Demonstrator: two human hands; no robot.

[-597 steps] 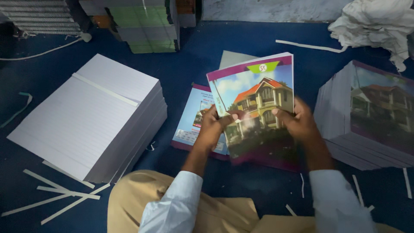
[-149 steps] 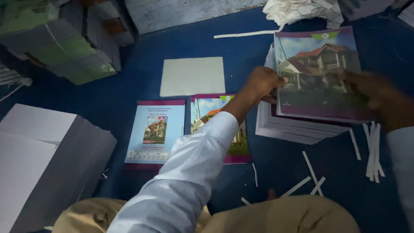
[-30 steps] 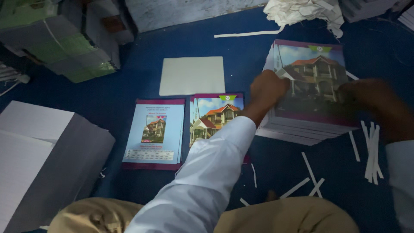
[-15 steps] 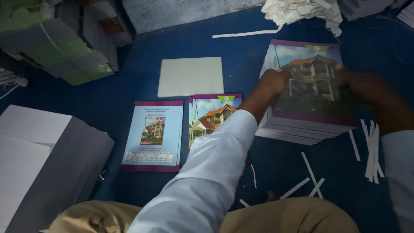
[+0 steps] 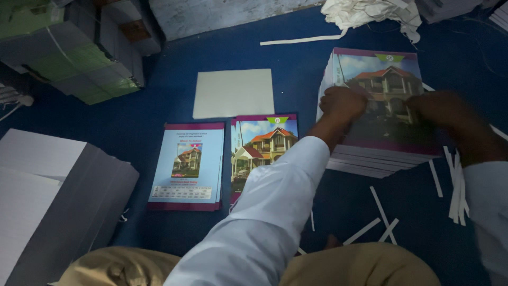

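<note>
Nearest: tan trousers and a pale sleeve crossing the frame. White paper strips lie scattered on the blue floor by the knees.

Left edge: tall stack of white sheets, partly cut off.

Mid floor: two covers flat, side by side, a back cover with a small house picture and table, and a front cover with a house, its lower part under the sleeve. Beyond them, a blank white sheet.

Right: cover stack, house picture up. Left hand rests curled on the top cover near its left edge; fingers seem to pinch it, but the grip is not clear. Right hand is blurred at the stack's right side; grip closed or open, cannot tell.

Far: green-wrapped bundles top left, crumpled white paper top right.

Risk, as judged: the stack's lower sheets sit fanned out and uneven; a pull on the top cover could drag several along or skew the pile. Loose strips could get caught under a cover.

Hidden: fingertips of both hands, stack's right edge behind the right hand.
</note>
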